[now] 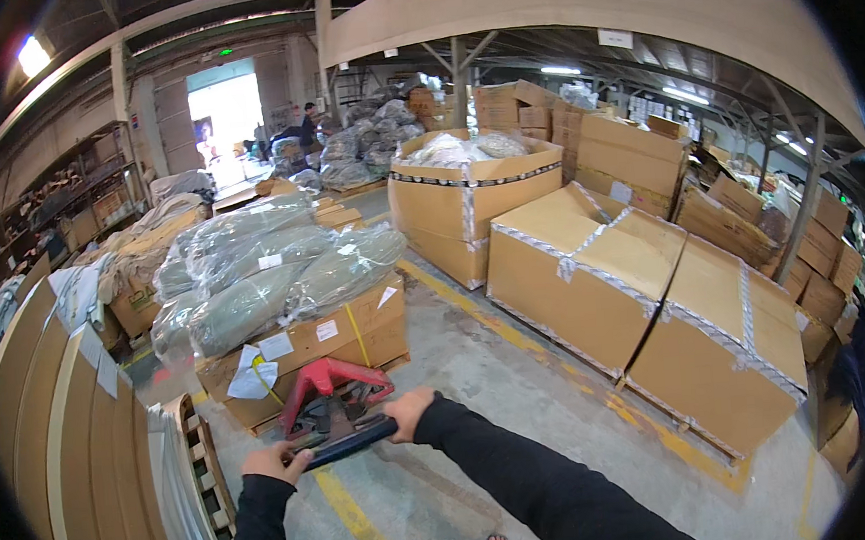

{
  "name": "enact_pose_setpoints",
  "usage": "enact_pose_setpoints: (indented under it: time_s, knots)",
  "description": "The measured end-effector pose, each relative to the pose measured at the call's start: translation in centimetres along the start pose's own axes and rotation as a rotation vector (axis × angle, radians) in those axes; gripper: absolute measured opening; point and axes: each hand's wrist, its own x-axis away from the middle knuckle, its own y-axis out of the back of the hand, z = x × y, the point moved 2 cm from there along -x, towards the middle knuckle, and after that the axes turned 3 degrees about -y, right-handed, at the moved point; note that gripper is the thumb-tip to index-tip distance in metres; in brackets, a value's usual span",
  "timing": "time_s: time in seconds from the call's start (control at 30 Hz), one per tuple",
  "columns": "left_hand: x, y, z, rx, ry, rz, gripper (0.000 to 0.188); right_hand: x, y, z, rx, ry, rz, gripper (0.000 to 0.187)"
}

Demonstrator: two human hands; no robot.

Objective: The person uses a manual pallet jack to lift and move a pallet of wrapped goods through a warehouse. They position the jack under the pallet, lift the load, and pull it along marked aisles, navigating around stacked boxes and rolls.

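My left hand (277, 463) grips the left end of the dark handle of a pallet jack, fingers curled at its tip. My right hand (410, 415) is closed around the handle's other end. The red body of the pallet jack (305, 379) stands low beyond the handle, against the near side of a large cardboard box (376, 324). Piled on that box are plastic-wrapped greyish bundles (244, 298), several with white labels. Paper sheets (253, 375) and a yellow strap (357, 333) show on the box's side. The jack's forks are hidden.
Taped cartons (593, 269) stand on pallets at right, behind a yellow floor line (476, 312). An open-topped carton (477, 192) holds wrapped goods. Cardboard sheets (73, 436) and a wooden pallet (209, 466) stand close at left. A person (308, 126) is far off near a bright doorway (226, 109).
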Motion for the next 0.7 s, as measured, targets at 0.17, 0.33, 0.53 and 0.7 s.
enact_pose_setpoints:
  time_s: [0.17, 0.33, 0.53, 0.7]
  knots:
    - [2.7, -1.0, -0.2, -0.108, -0.013, 0.027, 0.051, 2.1, -1.8, -0.1, 0.003, 0.023, 0.026, 0.027]
    - [1.7, -0.1, -0.2, -0.133, 0.018, 0.151, 0.057, 1.3, -1.1, -0.2, -0.002, 0.056, 0.001, 0.031]
    - [0.0, 0.7, 0.2, -0.049, 0.113, 0.362, 0.067, 1.4, -0.4, -0.2, -0.024, 0.105, -0.073, 0.033]
    - [-1.3, 0.1, 1.4, 0.031, 0.143, 0.531, 0.075, 1.3, -0.2, -0.2, -0.023, 0.103, -0.046, 0.032]
